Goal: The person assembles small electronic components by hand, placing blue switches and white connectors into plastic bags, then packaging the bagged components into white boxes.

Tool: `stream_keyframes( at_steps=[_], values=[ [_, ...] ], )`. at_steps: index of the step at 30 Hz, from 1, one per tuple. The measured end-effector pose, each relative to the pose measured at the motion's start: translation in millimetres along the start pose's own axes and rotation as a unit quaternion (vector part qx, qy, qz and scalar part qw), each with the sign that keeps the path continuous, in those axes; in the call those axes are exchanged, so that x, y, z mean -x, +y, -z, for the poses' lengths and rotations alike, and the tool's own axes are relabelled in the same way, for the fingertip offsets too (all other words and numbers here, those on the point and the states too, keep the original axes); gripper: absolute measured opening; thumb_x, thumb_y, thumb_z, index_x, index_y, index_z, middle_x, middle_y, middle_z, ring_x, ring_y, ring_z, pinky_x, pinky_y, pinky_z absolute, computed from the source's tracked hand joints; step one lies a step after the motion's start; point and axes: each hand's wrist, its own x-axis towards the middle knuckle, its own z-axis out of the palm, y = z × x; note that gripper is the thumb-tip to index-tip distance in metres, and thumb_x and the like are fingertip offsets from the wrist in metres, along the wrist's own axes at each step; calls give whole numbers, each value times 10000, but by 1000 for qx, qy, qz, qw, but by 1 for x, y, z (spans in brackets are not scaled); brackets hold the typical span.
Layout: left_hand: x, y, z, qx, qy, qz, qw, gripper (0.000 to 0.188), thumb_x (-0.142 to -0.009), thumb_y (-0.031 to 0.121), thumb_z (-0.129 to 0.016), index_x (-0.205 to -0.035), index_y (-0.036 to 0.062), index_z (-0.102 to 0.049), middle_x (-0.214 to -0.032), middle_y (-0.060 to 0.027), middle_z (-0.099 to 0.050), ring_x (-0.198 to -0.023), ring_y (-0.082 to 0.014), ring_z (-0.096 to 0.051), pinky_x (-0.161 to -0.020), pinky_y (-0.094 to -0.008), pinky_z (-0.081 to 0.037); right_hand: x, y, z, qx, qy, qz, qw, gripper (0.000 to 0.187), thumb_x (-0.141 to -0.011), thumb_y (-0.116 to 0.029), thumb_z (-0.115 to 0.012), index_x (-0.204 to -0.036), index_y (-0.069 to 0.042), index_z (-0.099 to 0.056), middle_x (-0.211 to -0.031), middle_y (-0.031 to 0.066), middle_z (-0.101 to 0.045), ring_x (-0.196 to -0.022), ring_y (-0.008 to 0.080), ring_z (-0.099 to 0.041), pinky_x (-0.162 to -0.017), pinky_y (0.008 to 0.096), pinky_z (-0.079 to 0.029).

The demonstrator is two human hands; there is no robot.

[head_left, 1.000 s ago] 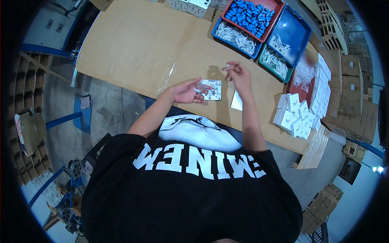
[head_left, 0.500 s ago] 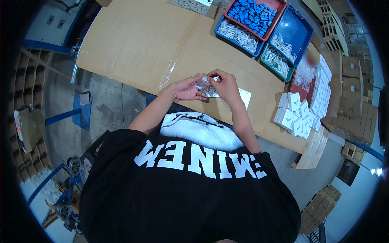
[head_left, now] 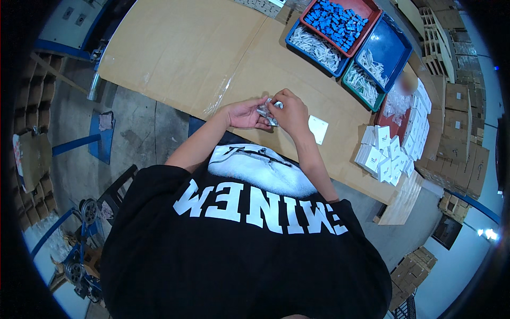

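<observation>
A small clear plastic bag [head_left: 264, 111] with something white and grey inside is held between my two hands, over the near edge of the cardboard-covered table [head_left: 180, 64]. My left hand [head_left: 245, 114] cups it from the left, palm up, thumb and fingers at its side. From above, my right hand [head_left: 291, 110] pinches the bag's right part, its fingers bent and partly hiding it. What exactly the bag contains is too small to make out. Beside my right wrist a flat white square box or card [head_left: 318, 129] lies on the table.
At the far right stand a red tray [head_left: 348, 45] of blue pieces, a blue tray [head_left: 338, 70] and a green tray [head_left: 348, 87] of white sticks, and another blue tray [head_left: 388, 42]. Several white boxes [head_left: 383, 154] are piled at the right, near a red tray of clear bags [head_left: 397, 103].
My right hand has shifted slightly left and closer over the bag. More of the white square shows beside my wrist. The whole view has moved a little.
</observation>
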Motion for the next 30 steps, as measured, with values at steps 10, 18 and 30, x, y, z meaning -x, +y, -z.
stream_keyframes(
  at_steps=[10,18,30],
  values=[
    [2,-2,8,17,-21,-5,1000,443,-1077,470,-477,-1349,133,-572,-1182,-103,-689,-1045,-300,-691,-1121,-522,-454,-2,5,5,-88,-48,36,994,365,-998,-352,-626,-941,-31,-789,-1098,81,-697,-874,273,-701,-781,383,-546],
    [-4,-2,14,19,-30,7,999,449,-1067,489,-482,-1373,167,-546,-1177,-109,-650,-1151,-332,-650,-1121,-522,-452,-3,13,-2,-142,-36,31,989,398,-1026,-366,-602,-958,-17,-782,-1113,135,-683,-1039,302,-662,-860,381,-536],
    [1,3,-15,-9,74,24,997,713,-1064,596,-382,-1465,15,-487,-1110,-71,-674,-958,-253,-656,-1064,-481,-474,-23,83,32,-220,62,-46,972,241,-992,-211,-655,-1064,2,-740,-947,119,-739,-861,195,-695,-789,324,-542]
  ],
)
